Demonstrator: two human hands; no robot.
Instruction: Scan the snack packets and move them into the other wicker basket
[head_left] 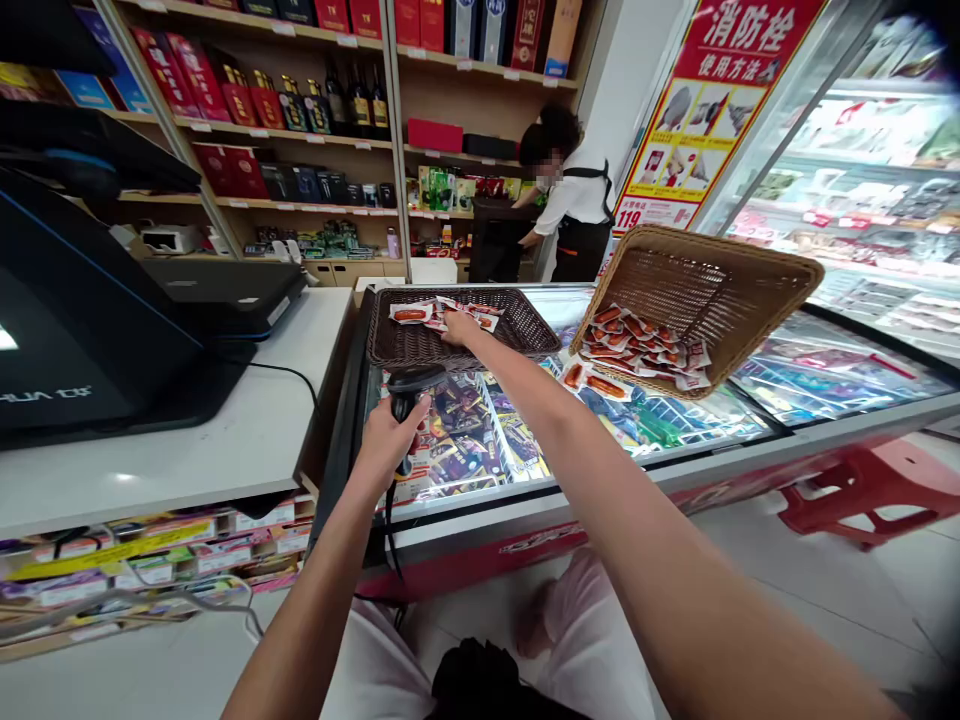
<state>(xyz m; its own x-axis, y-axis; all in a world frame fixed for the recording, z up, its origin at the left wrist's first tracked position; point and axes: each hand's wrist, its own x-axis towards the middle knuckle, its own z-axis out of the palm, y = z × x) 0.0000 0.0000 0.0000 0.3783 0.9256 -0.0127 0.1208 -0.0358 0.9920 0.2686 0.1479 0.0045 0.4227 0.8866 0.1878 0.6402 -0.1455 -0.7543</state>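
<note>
My left hand (391,437) is closed round the handle of a black barcode scanner (417,380), whose cord hangs down. My right hand (459,328) reaches into a dark brown woven basket (390,352), its fingers closed on a packaged sausage (439,318) among several others. The fingertips are partly hidden. To the right, a tan wicker basket (750,290) stands tilted, with a heap of packaged sausages (645,345) at its lower side. A few more packets (598,383) lie on the glass just outside it.
Both baskets rest on a glass-topped freezer (465,440) with packaged goods inside. At left is a white counter (225,430) with a dark checkout machine (90,330). A person (577,190) bends near the back shelves. A red stool (877,490) stands at right.
</note>
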